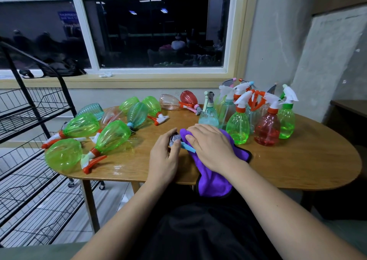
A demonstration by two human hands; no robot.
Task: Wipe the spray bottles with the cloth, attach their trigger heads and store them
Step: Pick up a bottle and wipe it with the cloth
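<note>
Head view (the only one): left hand (165,157) has its fingers curled round a grey trigger head (175,140). The head's blue lever pokes out toward the right hand (210,146). The right hand lies palm-down on the purple cloth (215,180), fingers only lightly bent, pressing rather than pinching. Both hands are at the near edge of the table (297,160), roughly mid-length, and the cloth's tail hangs over that edge. Whatever the head joins to is under the cloth, so I can't tell if a bottle is there.

Step, my read: this is the wipe stage on one item, with the left hand steadying it by the head. Next move calls for finishing the rub, checking the head is seated tight, then carrying it to the rack (29,120) off the table's left end.

Around: lying bottles (83,125) crowd the left end, mostly green, several with heads on. Standing bottles (267,129) cluster toward the far right edge, and the nearest are just beside the right hand and cloth.

In the way: a wide wipe stroke could tip a standing one. The lying pile sits between the hands and the rack, so the carry likely has to go over it.
</note>
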